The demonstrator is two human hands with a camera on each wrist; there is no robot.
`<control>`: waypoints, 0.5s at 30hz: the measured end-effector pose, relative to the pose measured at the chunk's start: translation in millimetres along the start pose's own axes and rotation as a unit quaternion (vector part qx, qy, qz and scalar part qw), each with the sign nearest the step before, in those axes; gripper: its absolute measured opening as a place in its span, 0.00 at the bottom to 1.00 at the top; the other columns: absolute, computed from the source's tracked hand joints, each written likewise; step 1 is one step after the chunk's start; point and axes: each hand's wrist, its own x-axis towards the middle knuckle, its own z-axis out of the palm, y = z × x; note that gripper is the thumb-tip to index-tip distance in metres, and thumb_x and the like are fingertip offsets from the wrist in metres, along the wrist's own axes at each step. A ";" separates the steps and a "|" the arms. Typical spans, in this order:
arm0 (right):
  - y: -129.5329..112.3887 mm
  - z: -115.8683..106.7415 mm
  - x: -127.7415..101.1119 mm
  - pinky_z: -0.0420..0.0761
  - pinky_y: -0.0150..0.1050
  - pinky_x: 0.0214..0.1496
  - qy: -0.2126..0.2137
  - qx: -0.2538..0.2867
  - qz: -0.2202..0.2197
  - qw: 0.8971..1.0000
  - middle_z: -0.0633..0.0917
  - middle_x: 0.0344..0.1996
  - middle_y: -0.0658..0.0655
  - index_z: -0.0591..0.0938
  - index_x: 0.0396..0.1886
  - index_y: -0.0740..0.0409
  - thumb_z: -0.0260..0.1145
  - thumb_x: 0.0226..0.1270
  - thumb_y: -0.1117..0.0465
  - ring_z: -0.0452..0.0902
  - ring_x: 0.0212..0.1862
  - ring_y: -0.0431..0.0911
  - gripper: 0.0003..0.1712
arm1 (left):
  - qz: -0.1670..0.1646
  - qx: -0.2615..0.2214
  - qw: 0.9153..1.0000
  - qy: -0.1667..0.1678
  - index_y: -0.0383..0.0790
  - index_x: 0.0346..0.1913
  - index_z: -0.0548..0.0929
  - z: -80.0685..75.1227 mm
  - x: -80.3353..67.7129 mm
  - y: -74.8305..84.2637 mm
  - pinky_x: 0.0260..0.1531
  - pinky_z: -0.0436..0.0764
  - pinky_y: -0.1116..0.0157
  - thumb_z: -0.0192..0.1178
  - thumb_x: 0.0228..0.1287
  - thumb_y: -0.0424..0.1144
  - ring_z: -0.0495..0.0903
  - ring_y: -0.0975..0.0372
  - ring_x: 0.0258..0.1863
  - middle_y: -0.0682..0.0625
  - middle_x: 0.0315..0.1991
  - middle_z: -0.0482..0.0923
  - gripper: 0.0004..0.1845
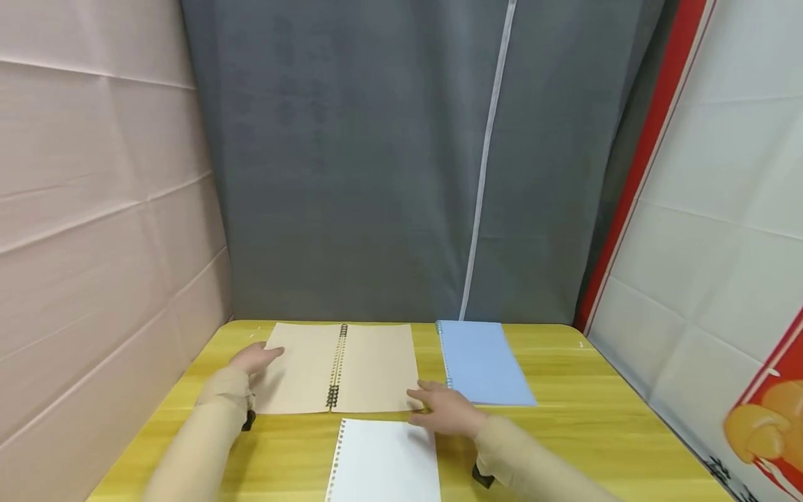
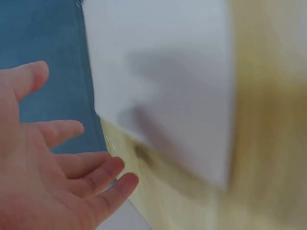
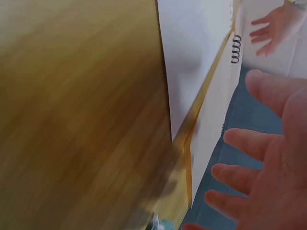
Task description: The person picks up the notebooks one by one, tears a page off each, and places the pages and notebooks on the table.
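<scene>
Grey cloth hung behind a yellow wooden table (image 1: 564,432), with pale sheeting to one side and a white and red banner to the other. Largest of the things on it was the open spiral notebook (image 1: 370,366), its tan pages lying flat, the black coil running straight away from the person, so its long axis across both pages ran side to side between the hands. Just beyond the right hand (image 1: 447,410) lay a closed blue notebook (image 1: 483,362), long axis pointing away, binding on the side nearer the open one. Under and just nearer than that hand lay a loose white punched sheet (image 1: 385,464), holes along the edge toward the left hand (image 1: 254,359).

Both hands were spread with fingers relaxed, holding nothing: the left rested at the outer edge of the far page, the right at the near corner of the other page and the top of the sheet. As I judged it, the notebook was being steadied flat; the next move called for a clean pinch on one thin edge
</scene>
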 end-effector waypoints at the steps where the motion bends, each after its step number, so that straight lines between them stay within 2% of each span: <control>1: -1.4 1.1 1.9 0.62 0.65 0.65 -0.002 -0.017 0.004 1.000 0.68 0.69 0.63 0.73 0.68 0.52 0.62 0.66 0.40 0.59 0.70 0.63 0.35 | -0.001 0.003 1.000 -0.003 0.12 0.66 0.52 -3.0 -4.5 -4.7 0.65 0.58 0.41 0.45 0.70 0.56 0.54 0.30 0.66 0.19 0.66 0.52 0.45; 4: -3.6 4.3 7.1 0.60 0.69 0.63 -0.003 -0.054 0.018 0.998 0.68 0.69 0.61 0.73 0.68 0.50 0.62 0.65 0.38 0.57 0.71 0.64 0.36 | 0.000 0.015 1.000 -0.006 0.10 0.65 0.52 -7.9 -17.7 -15.0 0.65 0.57 0.41 0.45 0.71 0.54 0.53 0.29 0.65 0.18 0.65 0.52 0.44; 8: -3.7 8.9 11.6 0.58 0.71 0.63 -0.015 -0.068 0.033 0.997 0.71 0.67 0.61 0.76 0.66 0.51 0.62 0.63 0.37 0.56 0.71 0.64 0.36 | 0.000 0.028 1.000 -0.009 0.11 0.65 0.54 -6.8 -31.4 -20.4 0.64 0.58 0.40 0.47 0.71 0.56 0.54 0.29 0.65 0.19 0.65 0.55 0.45; 11: -4.2 13.0 13.7 0.58 0.72 0.63 -0.031 -0.067 0.035 0.997 0.72 0.66 0.61 0.77 0.64 0.52 0.62 0.63 0.37 0.57 0.70 0.65 0.35 | 0.000 0.045 0.999 -0.006 0.13 0.66 0.56 -3.1 -37.7 -22.4 0.62 0.61 0.39 0.48 0.70 0.59 0.58 0.29 0.64 0.20 0.64 0.59 0.46; 15: -5.5 17.5 14.4 0.58 0.71 0.63 -0.033 -0.063 0.036 0.997 0.72 0.66 0.61 0.78 0.63 0.52 0.63 0.62 0.37 0.58 0.70 0.65 0.35 | 0.007 0.038 0.999 0.004 0.14 0.66 0.58 2.0 -40.2 -23.8 0.61 0.61 0.39 0.47 0.71 0.57 0.58 0.30 0.63 0.21 0.64 0.59 0.44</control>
